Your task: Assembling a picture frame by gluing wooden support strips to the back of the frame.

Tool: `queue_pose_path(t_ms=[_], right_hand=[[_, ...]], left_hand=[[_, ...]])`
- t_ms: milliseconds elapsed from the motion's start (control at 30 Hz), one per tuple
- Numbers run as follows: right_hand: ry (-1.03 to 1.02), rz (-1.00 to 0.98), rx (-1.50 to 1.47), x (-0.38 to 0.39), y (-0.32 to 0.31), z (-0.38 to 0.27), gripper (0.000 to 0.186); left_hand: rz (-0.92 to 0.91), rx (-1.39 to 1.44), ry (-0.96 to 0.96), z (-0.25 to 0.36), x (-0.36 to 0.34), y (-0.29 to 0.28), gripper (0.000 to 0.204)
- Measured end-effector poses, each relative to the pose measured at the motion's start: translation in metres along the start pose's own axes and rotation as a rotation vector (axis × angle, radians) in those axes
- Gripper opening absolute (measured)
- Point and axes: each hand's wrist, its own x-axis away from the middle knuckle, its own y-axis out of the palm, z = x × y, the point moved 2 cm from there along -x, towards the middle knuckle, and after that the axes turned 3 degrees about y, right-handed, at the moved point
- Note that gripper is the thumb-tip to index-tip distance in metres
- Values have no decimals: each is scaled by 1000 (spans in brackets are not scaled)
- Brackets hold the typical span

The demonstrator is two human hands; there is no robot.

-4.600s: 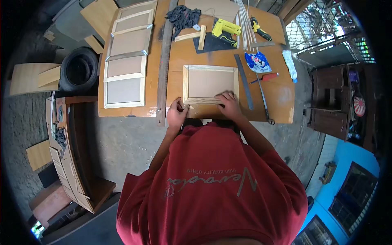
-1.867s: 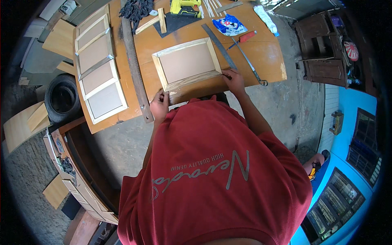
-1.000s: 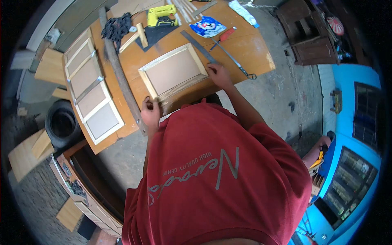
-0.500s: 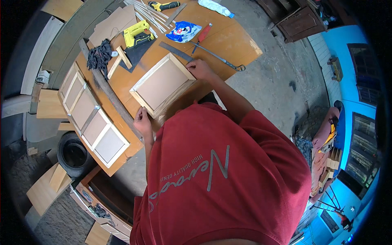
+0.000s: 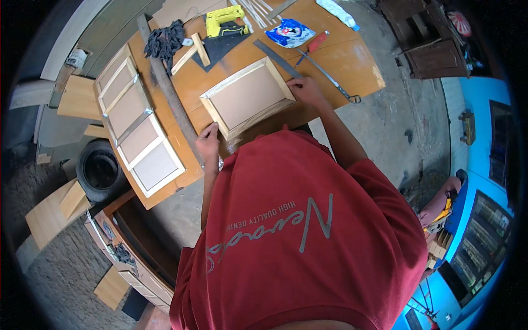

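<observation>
Pinching framed panel [image 5: 249,99] at opposite edges, left hand [image 5: 208,142] and right hand [image 5: 306,91], apparently positioning it; for any shift, keep pressure even.

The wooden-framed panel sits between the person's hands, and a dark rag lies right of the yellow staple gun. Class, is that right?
No: in the head view, the dark rag lies left of the yellow staple gun. The wooden-framed panel does sit between the left hand and right hand.
</observation>
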Motion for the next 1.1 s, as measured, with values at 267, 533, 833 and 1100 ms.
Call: queue_pose_path(t_ms=[267,533,833,1100], right_hand=[[57,-21,-30,1,3,0,21],[101,-76,-100,2,1,0,22],[-43,-87,-246,4,10,15,37],[-219,-336,223,29,-21,-32,66]], left_hand=[[-91,53,-98,0,-11,-5,27],[-120,72,-120,1,-13,-6,27],[-80,-103,198,11,22,9,52],[-172,-404,502,37,45,6,75]])
